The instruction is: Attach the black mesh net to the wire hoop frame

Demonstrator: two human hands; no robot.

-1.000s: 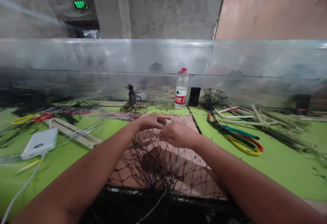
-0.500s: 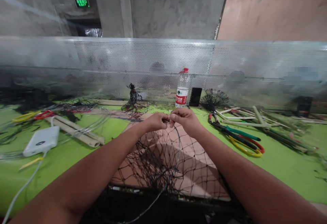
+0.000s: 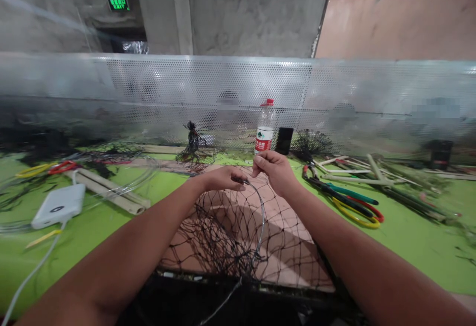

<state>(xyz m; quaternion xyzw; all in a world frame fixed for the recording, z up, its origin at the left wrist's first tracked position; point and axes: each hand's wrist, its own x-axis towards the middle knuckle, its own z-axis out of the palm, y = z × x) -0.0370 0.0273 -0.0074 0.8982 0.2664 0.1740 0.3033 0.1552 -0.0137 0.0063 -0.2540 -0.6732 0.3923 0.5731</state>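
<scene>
My left hand (image 3: 223, 178) pinches a thin grey wire (image 3: 262, 217) near its upper end, and the wire arcs down into a black knotted net (image 3: 219, 237). The net lies spread over a pink wooden board (image 3: 297, 246). My right hand (image 3: 273, 171) sits just beyond and to the right of the left, its fingers closed and its fingertips close to the wire. I cannot tell whether it holds a strand. Both forearms reach in from the bottom corners.
A green work mat (image 3: 420, 246) carries several pliers (image 3: 345, 199) and wooden strips on the right. A white power bank (image 3: 58, 206) with a cable and yellow-handled pliers (image 3: 48, 169) lie left. A water bottle (image 3: 265, 128) stands before a perforated metal screen (image 3: 238, 85).
My hands have risen from the net toward the far side, and the wire now shows between them. My right hand has moved up and to the right, a little away from my left.
</scene>
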